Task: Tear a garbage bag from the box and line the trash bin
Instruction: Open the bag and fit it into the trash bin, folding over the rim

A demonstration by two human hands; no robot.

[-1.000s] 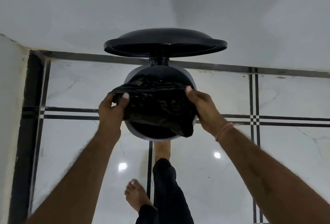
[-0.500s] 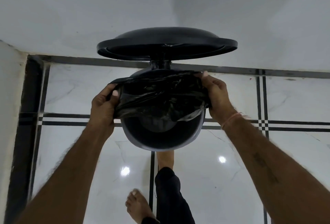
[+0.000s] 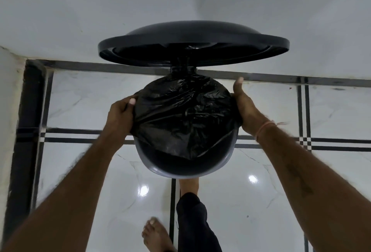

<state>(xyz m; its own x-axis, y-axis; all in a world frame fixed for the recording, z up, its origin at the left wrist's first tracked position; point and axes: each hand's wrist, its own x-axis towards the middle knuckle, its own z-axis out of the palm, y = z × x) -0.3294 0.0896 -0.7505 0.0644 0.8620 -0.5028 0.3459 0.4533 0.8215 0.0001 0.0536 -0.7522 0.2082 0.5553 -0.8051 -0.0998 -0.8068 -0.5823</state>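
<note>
A round grey pedal trash bin [image 3: 218, 168] stands on the floor below me, its black lid [image 3: 192, 44] raised upright at the back. A crumpled black garbage bag [image 3: 180, 115] is spread over the back and middle of the bin's mouth; the front arc of the rim is bare. My left hand [image 3: 120, 115] grips the bag's edge at the bin's left rim. My right hand [image 3: 244, 107] presses the bag's edge against the right rim, thumb up. The garbage bag box is not in view.
A foot [image 3: 188, 184] rests at the bin's front base, seemingly on the pedal; the other bare foot [image 3: 156, 233] stands on the glossy white tiled floor [image 3: 331, 111]. A white wall [image 3: 100, 10] rises right behind the bin, and another wall [image 3: 8, 101] is at the left.
Both hands have pulled the bag's edge back and outward over the rim, so the bag now covers more of the mouth. The view has come closer to the bin.
</note>
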